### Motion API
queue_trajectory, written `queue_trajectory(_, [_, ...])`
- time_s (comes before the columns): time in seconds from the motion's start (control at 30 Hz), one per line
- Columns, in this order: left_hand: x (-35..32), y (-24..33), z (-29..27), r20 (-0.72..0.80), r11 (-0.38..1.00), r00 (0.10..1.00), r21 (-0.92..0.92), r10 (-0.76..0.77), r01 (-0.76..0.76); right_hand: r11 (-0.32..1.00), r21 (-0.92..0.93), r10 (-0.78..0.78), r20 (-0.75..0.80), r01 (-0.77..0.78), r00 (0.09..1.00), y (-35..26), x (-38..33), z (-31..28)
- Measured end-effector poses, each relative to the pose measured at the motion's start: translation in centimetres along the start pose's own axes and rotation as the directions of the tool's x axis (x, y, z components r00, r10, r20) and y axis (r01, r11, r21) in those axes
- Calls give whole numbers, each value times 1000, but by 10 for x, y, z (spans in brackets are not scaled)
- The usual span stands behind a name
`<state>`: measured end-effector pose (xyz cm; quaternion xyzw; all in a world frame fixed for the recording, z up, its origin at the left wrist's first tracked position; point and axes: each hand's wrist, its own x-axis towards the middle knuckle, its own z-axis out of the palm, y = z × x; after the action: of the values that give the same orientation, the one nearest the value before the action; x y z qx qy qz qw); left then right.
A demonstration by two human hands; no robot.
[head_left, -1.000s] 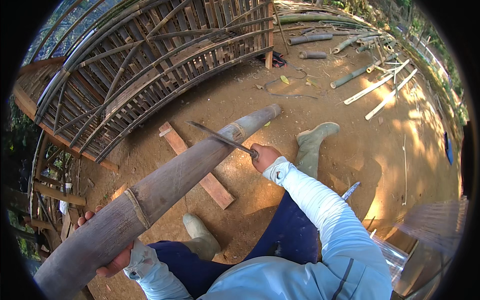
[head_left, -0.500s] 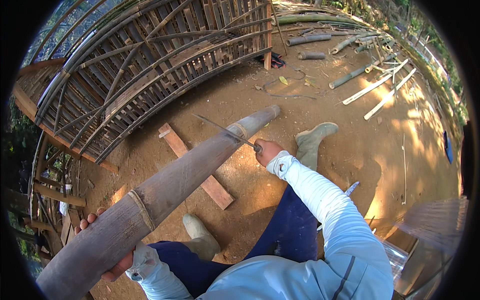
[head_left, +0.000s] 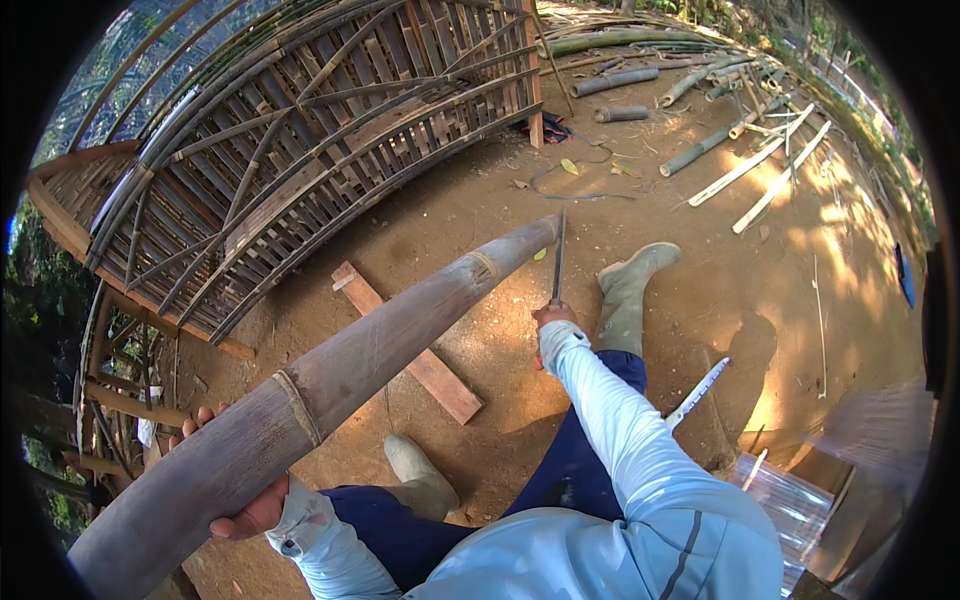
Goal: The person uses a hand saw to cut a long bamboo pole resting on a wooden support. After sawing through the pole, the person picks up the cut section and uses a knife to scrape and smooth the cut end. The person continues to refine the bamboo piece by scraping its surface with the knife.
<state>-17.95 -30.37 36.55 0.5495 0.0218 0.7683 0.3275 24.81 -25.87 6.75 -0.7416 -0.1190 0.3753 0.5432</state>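
Observation:
A thick brown-grey bamboo pole [head_left: 355, 360] slants from the lower left up toward the middle, with ringed nodes along it. My left hand [head_left: 255, 508] grips its near end from below, with fingertips showing on the far side. My right hand [head_left: 553, 318] is closed round the handle of a long knife [head_left: 559, 262]. The narrow dark blade points away from me, its tip close beside the pole's far end. Whether the tip touches the pole I cannot tell. Under the pole, a reddish wooden plank [head_left: 447, 388] lies crosswise on the dirt.
A slatted bamboo bench [head_left: 330, 150] fills the upper left. Cut bamboo pieces [head_left: 615, 80] and pale split strips [head_left: 740, 185] lie at the upper right. My boots [head_left: 636, 275] stand either side of the pole. A white-bladed tool [head_left: 697, 393] and a clear corrugated sheet [head_left: 785, 495] are at the right.
The knife has come off the pole's upper side and swung right and away, now pointing forward past the far end. My left hand keeps its hold on the pole.

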Motion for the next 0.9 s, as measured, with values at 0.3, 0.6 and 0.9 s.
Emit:
queue_trajectory(0.3, [10,21,10,-113,976,989,187,-94,114,711,231,416,624,-665,662,30,-175,53])
queue_trajectory(0.6, [-25,136,6,-359,970,925,239,126,-40,846,-137,378,836,-516,397,31,-193,156])
queue_trajectory(0.9, [-112,207,-49,-524,912,844,281,-116,299,924,17,149,904,-383,400,81,-213,179])
